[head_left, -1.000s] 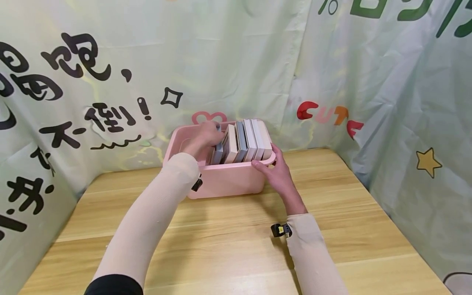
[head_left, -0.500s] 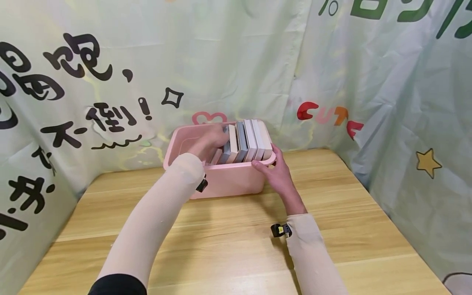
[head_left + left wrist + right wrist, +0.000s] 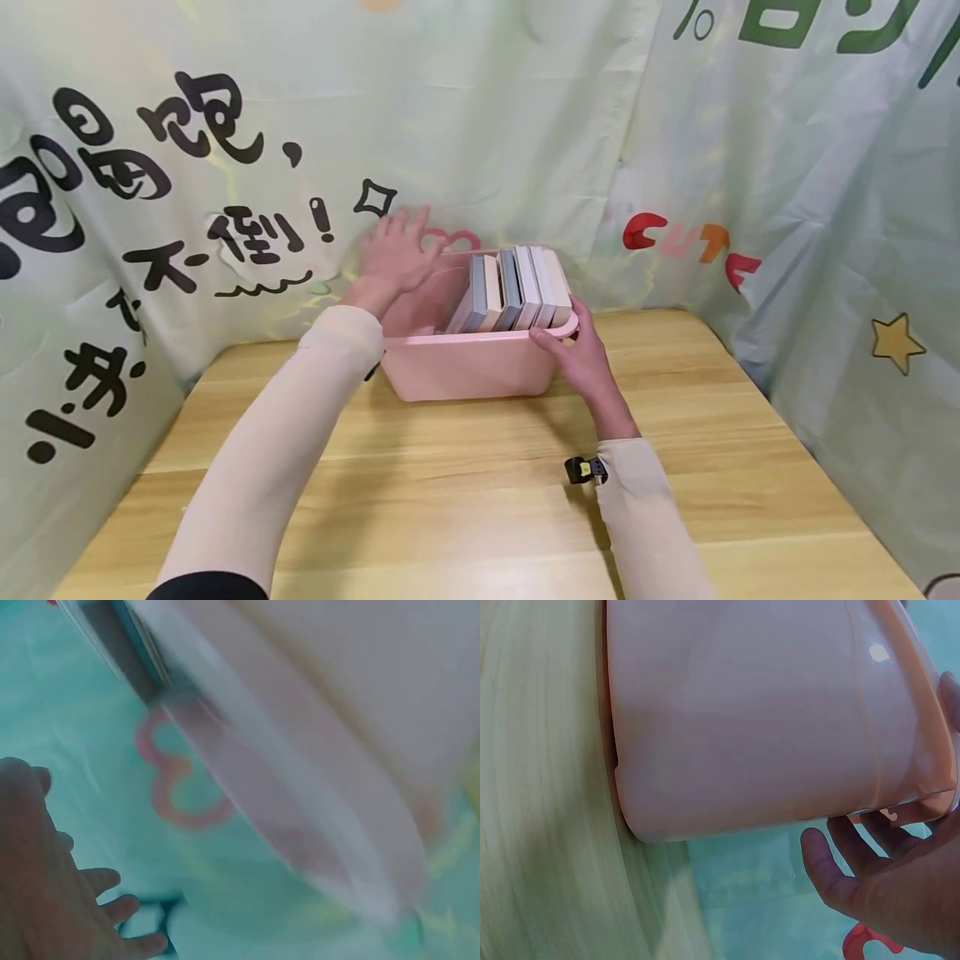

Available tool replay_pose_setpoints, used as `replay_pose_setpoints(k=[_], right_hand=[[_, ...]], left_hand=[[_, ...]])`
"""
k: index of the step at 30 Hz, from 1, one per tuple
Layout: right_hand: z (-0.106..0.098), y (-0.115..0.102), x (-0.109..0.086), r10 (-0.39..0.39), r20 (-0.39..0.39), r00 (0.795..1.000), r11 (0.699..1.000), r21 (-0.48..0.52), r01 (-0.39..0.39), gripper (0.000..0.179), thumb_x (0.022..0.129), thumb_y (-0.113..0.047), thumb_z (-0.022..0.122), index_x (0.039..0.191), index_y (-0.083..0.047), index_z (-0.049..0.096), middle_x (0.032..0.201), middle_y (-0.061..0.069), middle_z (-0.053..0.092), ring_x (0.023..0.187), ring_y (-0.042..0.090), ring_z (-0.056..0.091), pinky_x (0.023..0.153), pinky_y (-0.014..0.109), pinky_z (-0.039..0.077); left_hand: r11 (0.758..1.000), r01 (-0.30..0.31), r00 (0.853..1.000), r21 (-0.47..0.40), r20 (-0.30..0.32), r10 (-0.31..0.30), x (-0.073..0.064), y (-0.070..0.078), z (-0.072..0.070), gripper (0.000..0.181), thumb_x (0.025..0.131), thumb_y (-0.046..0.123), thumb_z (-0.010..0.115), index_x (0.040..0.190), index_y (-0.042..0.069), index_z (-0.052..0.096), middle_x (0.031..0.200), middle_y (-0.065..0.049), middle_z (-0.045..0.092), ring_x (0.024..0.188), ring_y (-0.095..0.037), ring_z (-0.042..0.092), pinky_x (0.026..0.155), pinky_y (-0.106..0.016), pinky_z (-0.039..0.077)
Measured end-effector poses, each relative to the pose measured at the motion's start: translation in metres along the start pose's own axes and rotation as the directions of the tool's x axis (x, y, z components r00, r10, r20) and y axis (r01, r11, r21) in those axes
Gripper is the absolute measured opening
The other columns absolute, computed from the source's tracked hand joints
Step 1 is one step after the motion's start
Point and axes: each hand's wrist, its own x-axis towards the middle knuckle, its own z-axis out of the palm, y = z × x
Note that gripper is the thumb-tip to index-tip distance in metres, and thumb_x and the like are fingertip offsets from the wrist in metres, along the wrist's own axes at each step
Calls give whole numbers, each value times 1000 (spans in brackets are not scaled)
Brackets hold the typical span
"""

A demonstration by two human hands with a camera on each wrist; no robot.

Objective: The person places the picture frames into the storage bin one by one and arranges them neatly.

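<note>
A pink plastic bin (image 3: 472, 367) stands on the table, its right part filled with several thin books (image 3: 517, 287) in white, cream and grey-blue. Those books stand on edge, the leftmost leaning. Over the bin's left part, my left hand (image 3: 397, 254) is raised with fingers spread and holds nothing. In the left wrist view, the left hand (image 3: 52, 877) is apart from the pink rim (image 3: 300, 772). My right hand (image 3: 581, 354) grips the bin's right end, thumb at the front rim. The right wrist view shows its fingers (image 3: 855, 851) under the rim's end.
The wooden table (image 3: 465, 483) runs toward me in front of the bin. A pale printed curtain (image 3: 525, 150) hangs right behind the bin and along both sides. A small black camera (image 3: 585, 469) sits on the right wrist.
My left hand has let go of the books, lifted out and moved up and left, fingers spreading. The books were pushed right beforehand. My right hand stays on the bin; the head view shifted slightly.
</note>
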Motion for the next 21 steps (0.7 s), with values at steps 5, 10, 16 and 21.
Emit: replay_pose_setpoints(k=[5, 10, 16, 21], right_hand=[[-10, 6, 3, 6, -22, 1000, 1000, 3, -6, 93, 83, -50, 71, 155, -29, 16, 153, 8, 37, 136, 29, 38, 110, 49, 35], [-18, 12, 7, 29, -28, 999, 1000, -10, -30, 95, 82, -53, 70, 155, -31, 14, 154, 8, 35, 137, 29, 37, 110, 50, 33], [-19, 12, 11, 39, 0, 999, 997, -62, -39, 97, 82, -55, 69, 156, -27, 12, 154, 9, 35, 137, 31, 38, 110, 51, 35], [-32, -2, 21, 53, 62, 997, 979, -200, -40, 100, 83, -63, 63, 157, -26, 6, 158, 14, 27, 143, 35, 31, 113, 57, 29]], left_hand=[[994, 102, 994, 27, 46, -104, 0, -34, -5, 75, 94, 70, 10, 156, 31, -3, 164, -12, -7, 150, -40, -1, 114, -70, 3], [986, 164, 979, -4, 125, -162, -7, -57, 7, 80, 92, 72, 9, 157, 27, 0, 164, -15, -5, 149, -44, -2, 111, -74, -1], [985, 173, 974, -10, 152, -170, -16, -68, 18, 91, 85, 80, 1, 157, 25, 3, 163, -17, -4, 148, -47, -1, 107, -77, -6], [987, 162, 976, -14, 147, -158, -15, -66, 20, 92, 84, 80, -2, 157, 25, 1, 163, -17, -5, 148, -47, -3, 106, -77, -9]])
